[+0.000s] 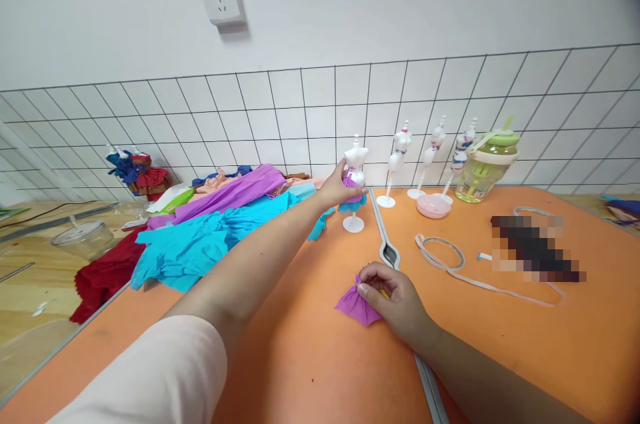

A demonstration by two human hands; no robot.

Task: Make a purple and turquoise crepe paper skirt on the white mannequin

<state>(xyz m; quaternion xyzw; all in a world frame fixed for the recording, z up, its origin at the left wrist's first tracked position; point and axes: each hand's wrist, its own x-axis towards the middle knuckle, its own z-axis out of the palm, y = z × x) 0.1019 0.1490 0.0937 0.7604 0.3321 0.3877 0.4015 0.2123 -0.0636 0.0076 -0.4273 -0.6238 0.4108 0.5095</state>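
Note:
My left hand point(336, 188) reaches far forward and grips a small white mannequin stand point(355, 174) at its waist, where a purple and blue paper skirt point(353, 201) is fitted. The mannequin stands upright on the orange table point(300, 357). Near me, my right hand point(393, 297) rests on the table with its fingers closed on a folded piece of purple crepe paper point(356, 307).
Three more small mannequins point(431, 157) stand along the wire grid at the back, beside a pink dish point(433, 206) and a green-lidded bottle point(486, 169). Sheets of cyan, purple and red crepe paper point(200, 237) lie piled at the left. A lanyard point(450, 261) lies at the right.

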